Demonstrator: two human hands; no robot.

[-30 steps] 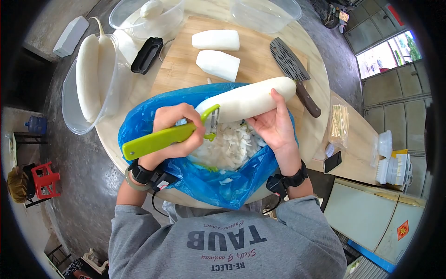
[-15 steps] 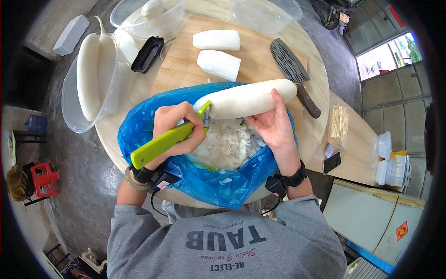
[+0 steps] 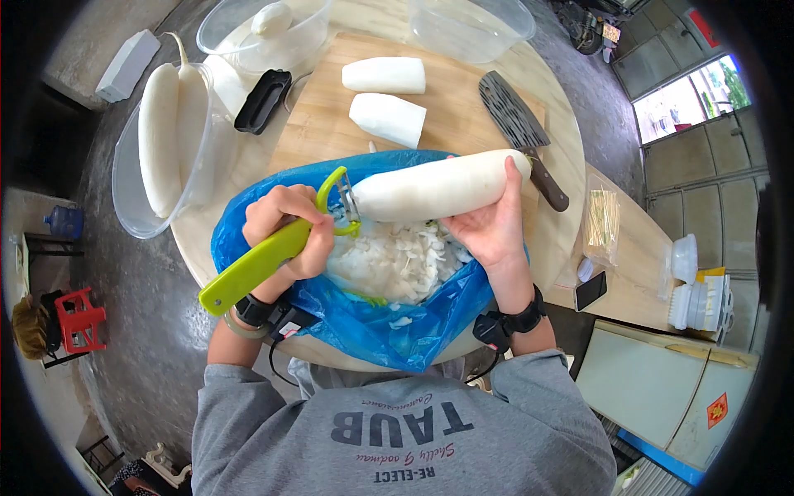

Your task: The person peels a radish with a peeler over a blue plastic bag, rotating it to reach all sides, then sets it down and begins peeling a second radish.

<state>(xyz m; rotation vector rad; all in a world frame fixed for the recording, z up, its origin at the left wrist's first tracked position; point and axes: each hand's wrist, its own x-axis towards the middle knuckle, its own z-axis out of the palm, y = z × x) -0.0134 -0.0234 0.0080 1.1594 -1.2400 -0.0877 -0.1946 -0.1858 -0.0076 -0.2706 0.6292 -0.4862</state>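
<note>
My left hand is wrapped round the handle of a green peeler, its blade beside the left end of a large white radish. Palm up, my right hand grips that radish near its right end, the thumb over the near side. Below the radish, a blue plastic bag lies open with a heap of white peelings in it. Two peeled radish pieces rest on the wooden cutting board beyond the bag.
A cleaver lies across the board's right side. Clear tub at left holds whole radishes; another tub stands behind it, near a black tray. A third tub is at the back. Skewers and a phone are rightward.
My left hand and the peeler have moved left along the radish to its end. The radish's right end is slightly lower, and my right hand's fingers have shifted around it.
</note>
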